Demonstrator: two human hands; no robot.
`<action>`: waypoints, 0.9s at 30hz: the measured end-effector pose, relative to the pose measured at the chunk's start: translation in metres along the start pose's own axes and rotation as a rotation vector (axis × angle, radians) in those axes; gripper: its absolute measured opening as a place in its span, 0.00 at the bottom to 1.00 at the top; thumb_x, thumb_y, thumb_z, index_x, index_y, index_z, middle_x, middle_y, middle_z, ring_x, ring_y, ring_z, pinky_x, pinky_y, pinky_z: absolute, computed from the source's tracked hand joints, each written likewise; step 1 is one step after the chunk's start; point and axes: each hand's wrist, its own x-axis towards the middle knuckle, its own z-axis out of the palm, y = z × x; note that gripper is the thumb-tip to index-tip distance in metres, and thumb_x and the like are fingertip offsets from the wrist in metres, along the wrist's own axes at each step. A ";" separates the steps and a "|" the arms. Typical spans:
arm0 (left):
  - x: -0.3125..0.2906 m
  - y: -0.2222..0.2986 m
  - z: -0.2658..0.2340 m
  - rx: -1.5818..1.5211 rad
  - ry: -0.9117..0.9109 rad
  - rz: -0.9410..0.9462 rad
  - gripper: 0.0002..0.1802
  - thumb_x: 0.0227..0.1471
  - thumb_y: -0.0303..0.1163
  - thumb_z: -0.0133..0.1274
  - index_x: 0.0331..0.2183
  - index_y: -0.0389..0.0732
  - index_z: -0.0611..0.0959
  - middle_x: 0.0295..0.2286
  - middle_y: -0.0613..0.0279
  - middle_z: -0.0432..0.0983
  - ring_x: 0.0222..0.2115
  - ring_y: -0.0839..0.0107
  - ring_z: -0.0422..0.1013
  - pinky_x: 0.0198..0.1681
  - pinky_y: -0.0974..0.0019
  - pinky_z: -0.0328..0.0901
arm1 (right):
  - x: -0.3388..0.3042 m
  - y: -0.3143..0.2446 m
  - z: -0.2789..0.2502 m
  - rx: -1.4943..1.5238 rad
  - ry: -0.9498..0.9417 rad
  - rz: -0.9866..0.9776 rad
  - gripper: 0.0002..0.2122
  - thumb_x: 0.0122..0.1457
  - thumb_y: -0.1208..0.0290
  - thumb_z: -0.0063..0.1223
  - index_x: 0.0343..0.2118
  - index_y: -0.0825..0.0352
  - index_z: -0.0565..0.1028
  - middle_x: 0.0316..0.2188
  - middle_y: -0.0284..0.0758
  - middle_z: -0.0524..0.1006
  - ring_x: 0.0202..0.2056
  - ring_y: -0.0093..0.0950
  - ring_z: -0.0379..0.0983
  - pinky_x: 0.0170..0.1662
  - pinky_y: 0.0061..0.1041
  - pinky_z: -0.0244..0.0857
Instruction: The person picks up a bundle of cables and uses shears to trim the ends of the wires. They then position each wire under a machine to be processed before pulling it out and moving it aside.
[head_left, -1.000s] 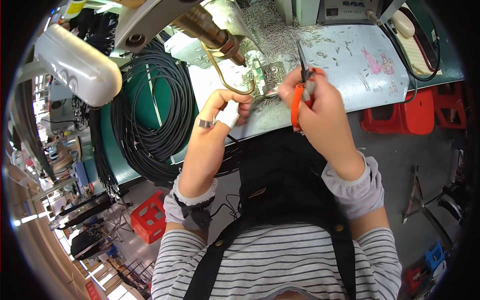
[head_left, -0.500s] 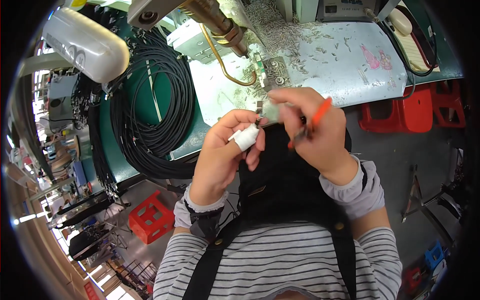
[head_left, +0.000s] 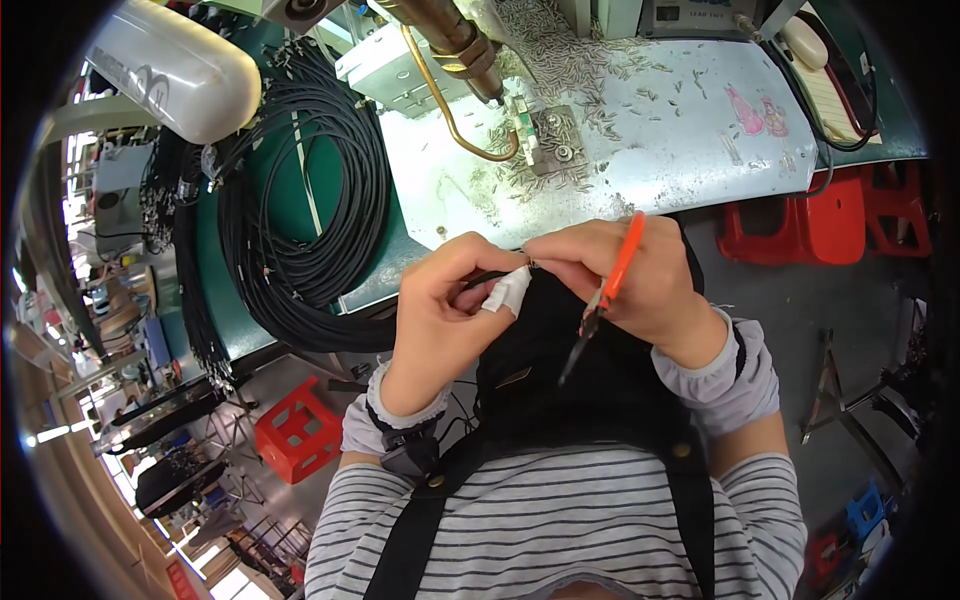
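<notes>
My left hand (head_left: pixel 440 315), its thumb wrapped in white tape (head_left: pixel 508 291), is closed in a pinch just off the bench's near edge. My right hand (head_left: pixel 640 285) meets it fingertip to fingertip. Between the two pinches lies something tiny and mostly hidden; I cannot make out its kind. Tucked in my right hand is a slim orange-handled tool (head_left: pixel 622 262) with a dark metal end, which points down over my black apron (head_left: pixel 530 330). Its exact kind does not show.
Ahead stands a press-like machine with a metal spindle (head_left: pixel 470 60) and bent copper tube (head_left: pixel 440 105). Many small metal pins (head_left: pixel 590 85) lie scattered on its metal plate (head_left: pixel 690 130). Coiled black cables (head_left: pixel 235 230) lie at left. Red stools (head_left: pixel 298 432) stand on both sides.
My right hand has come down and in, so its fingertips now meet my left's. The orange-handled tool has swung its metal end toward me. A small metal piece above my left fingers no longer shows.
</notes>
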 end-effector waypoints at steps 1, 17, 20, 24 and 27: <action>0.000 0.000 0.001 0.089 0.000 0.034 0.10 0.41 0.14 0.48 0.31 0.33 0.72 0.26 0.64 0.70 0.26 0.84 0.65 0.27 0.84 0.59 | 0.000 -0.002 0.001 0.001 -0.001 0.001 0.10 0.38 0.81 0.56 0.28 0.65 0.74 0.23 0.32 0.76 0.20 0.24 0.72 0.18 0.16 0.60; -0.005 -0.014 0.020 -0.300 0.213 0.072 0.13 0.40 0.11 0.47 0.32 0.32 0.70 0.29 0.61 0.70 0.29 0.81 0.66 0.33 0.81 0.61 | -0.005 -0.016 0.013 0.038 0.138 0.201 0.09 0.44 0.85 0.51 0.30 0.69 0.68 0.24 0.37 0.74 0.19 0.21 0.69 0.21 0.15 0.62; -0.008 -0.013 0.018 -0.327 0.188 0.055 0.13 0.40 0.12 0.47 0.33 0.31 0.70 0.30 0.60 0.70 0.30 0.80 0.66 0.34 0.80 0.61 | -0.002 -0.016 0.013 0.197 0.185 0.225 0.07 0.44 0.86 0.51 0.27 0.70 0.68 0.25 0.38 0.73 0.22 0.21 0.70 0.24 0.15 0.63; -0.008 -0.008 0.015 -0.420 0.182 0.020 0.12 0.41 0.12 0.48 0.33 0.30 0.71 0.30 0.60 0.70 0.32 0.79 0.67 0.36 0.79 0.61 | -0.002 -0.027 0.014 0.405 0.274 0.406 0.07 0.43 0.79 0.56 0.23 0.69 0.68 0.19 0.35 0.72 0.18 0.21 0.69 0.22 0.16 0.63; -0.009 -0.008 0.012 -0.461 0.184 0.007 0.12 0.41 0.13 0.48 0.33 0.30 0.71 0.30 0.60 0.70 0.33 0.78 0.67 0.37 0.78 0.61 | -0.008 -0.029 -0.005 0.156 -0.087 0.548 0.10 0.42 0.73 0.59 0.21 0.68 0.67 0.15 0.34 0.71 0.15 0.23 0.68 0.20 0.17 0.61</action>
